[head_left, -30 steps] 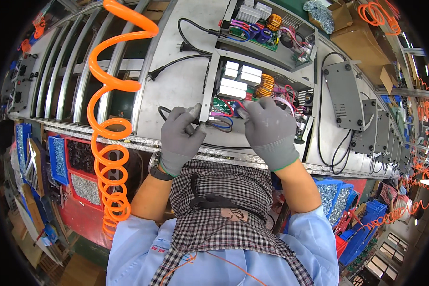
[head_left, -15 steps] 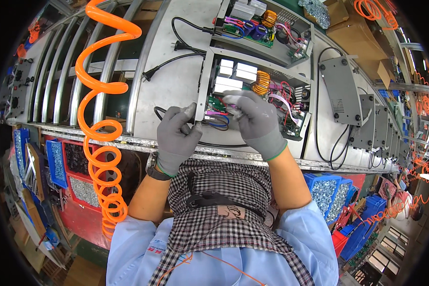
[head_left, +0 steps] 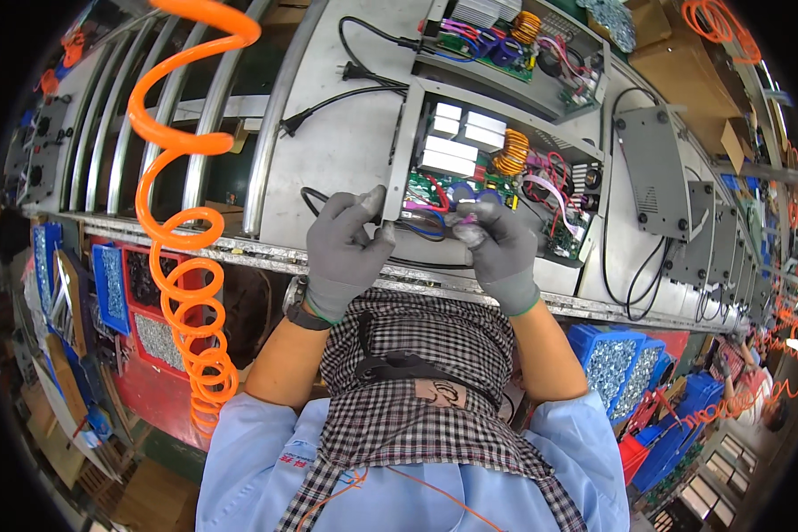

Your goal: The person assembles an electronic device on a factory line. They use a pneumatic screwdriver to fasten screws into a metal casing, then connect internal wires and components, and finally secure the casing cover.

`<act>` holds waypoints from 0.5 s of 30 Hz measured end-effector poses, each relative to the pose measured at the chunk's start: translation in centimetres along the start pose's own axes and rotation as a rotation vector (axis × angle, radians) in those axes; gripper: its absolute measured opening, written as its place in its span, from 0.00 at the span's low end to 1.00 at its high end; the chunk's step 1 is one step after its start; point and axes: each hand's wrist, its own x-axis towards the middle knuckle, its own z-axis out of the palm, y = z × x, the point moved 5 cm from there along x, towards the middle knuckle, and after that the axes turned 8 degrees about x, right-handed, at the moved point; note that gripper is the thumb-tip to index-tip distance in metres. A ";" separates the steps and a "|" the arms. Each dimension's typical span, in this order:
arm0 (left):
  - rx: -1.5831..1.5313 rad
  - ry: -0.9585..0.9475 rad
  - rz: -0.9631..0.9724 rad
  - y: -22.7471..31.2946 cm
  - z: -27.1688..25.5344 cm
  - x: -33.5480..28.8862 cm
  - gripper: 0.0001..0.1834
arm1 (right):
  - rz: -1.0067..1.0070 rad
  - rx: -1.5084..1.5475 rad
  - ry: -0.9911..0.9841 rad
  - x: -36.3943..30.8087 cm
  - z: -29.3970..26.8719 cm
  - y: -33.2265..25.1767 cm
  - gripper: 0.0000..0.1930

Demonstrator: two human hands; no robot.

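A grey metal table [head_left: 328, 164] is stretching across the view, with a roller conveyor [head_left: 207, 142] running at its nine o'clock side. Hanging in front of those rollers, an orange coiled hose [head_left: 170, 137] is looping toward the lower edge. On the table, directly before the person, the near open chassis [head_left: 402, 152] is lying with its circuitry exposed; a similar far chassis [head_left: 541, 99] is sitting just beyond it at twelve to one o'clock. At three o'clock a grey vented unit [head_left: 652, 182] is resting beside a looped black cord.

Two grey-gloved hands are working along the near chassis. The left hand [head_left: 348, 253] is staying by its eight o'clock corner, forefinger and thumb slightly apart beside the metal edge — whether they are gripping it, I cannot tell. The right hand [head_left: 505, 257] is reaching in from six o'clock, its fingers pinching a small purplish piece [head_left: 469, 218] at the near edge, too blurred to name.

A black plug [head_left: 289, 125] is pointing away at nine to ten o'clock. Inside the near chassis, white blocks [head_left: 449, 157] are standing at ten to eleven o'clock, and a copper-coloured coil [head_left: 512, 155] is sitting near twelve.
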 end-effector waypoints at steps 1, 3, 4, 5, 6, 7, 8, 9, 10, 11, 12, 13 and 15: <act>0.006 0.004 0.027 0.0 0.0 0.0 0.25 | -0.069 -0.091 -0.016 0.0 0.3 -0.3 0.09; 0.018 0.014 0.079 0.1 0.0 0.0 0.26 | -0.204 -0.276 -0.050 -0.2 0.9 -0.9 0.09; 0.029 0.009 0.093 0.0 0.0 -0.1 0.27 | -0.270 -0.417 -0.042 -0.2 1.7 -2.1 0.07; 0.022 0.003 0.077 0.0 0.0 -0.1 0.27 | -0.366 -0.543 -0.069 -0.1 2.4 -3.2 0.07; 0.017 -0.003 0.059 0.2 0.0 0.2 0.27 | -0.464 -0.667 -0.099 0.4 2.9 -4.0 0.08; 0.007 -0.008 0.053 0.5 0.1 0.6 0.26 | -0.569 -0.795 -0.120 0.8 3.2 -4.6 0.08; 0.022 -0.048 -0.003 0.6 0.2 0.7 0.26 | -0.627 -0.943 -0.165 0.6 3.3 -4.7 0.11; 0.030 -0.052 -0.008 0.5 0.2 0.6 0.26 | -0.666 -0.992 -0.185 0.6 3.6 -4.8 0.12; 0.033 -0.054 -0.012 0.5 0.3 0.7 0.25 | -0.706 -1.046 -0.208 0.4 3.8 -5.1 0.13; 0.036 -0.056 -0.017 0.5 0.4 0.6 0.25 | -0.746 -1.100 -0.231 0.3 4.0 -5.2 0.13; 0.014 -0.053 -0.029 0.6 0.3 0.6 0.26 | -0.734 -1.136 -0.258 0.3 4.0 -5.0 0.12; 0.009 -0.054 -0.033 0.5 0.3 0.6 0.26 | -0.735 -1.128 -0.261 0.4 4.1 -5.1 0.12; -0.001 -0.055 -0.040 0.4 0.2 0.6 0.26 | -0.736 -1.111 -0.268 0.5 4.2 -5.3 0.13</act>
